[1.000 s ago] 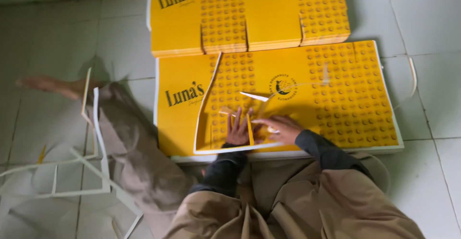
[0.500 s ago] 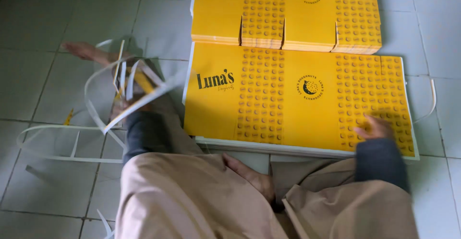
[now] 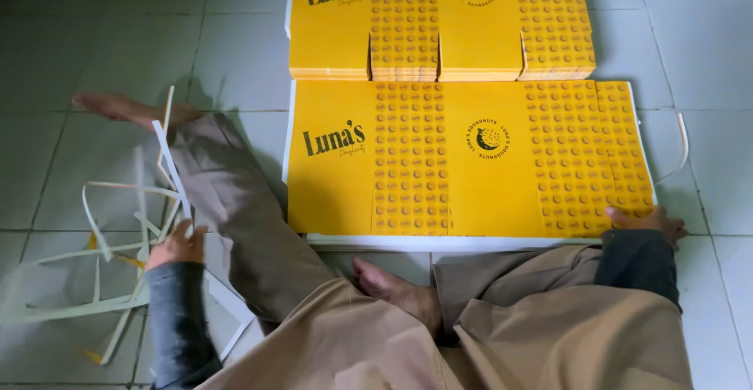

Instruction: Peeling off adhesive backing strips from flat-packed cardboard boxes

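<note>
My left hand (image 3: pixel 176 246) has dropped to the floor, fingers spread loosely over white trimmings (image 3: pixel 118 233). My right hand (image 3: pixel 647 221) is resting half-curled on the yellow sheet stack's (image 3: pixel 463 163) corner, gripping nothing.

Yellow doughnut-patterned cardboard sheets (image 3: pixel 471 159), white paper strips (image 3: pixel 118 249), pale grey-green floor tiles (image 3: pixel 94 37)

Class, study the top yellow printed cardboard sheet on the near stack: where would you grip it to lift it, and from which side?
Grip the top yellow printed cardboard sheet at its near right corner, coming from the person's side. It lies flat on the stack, so only its edges offer purchase, and the right hand already rests at that corner. The left hand is off among the white paper strips.
</note>
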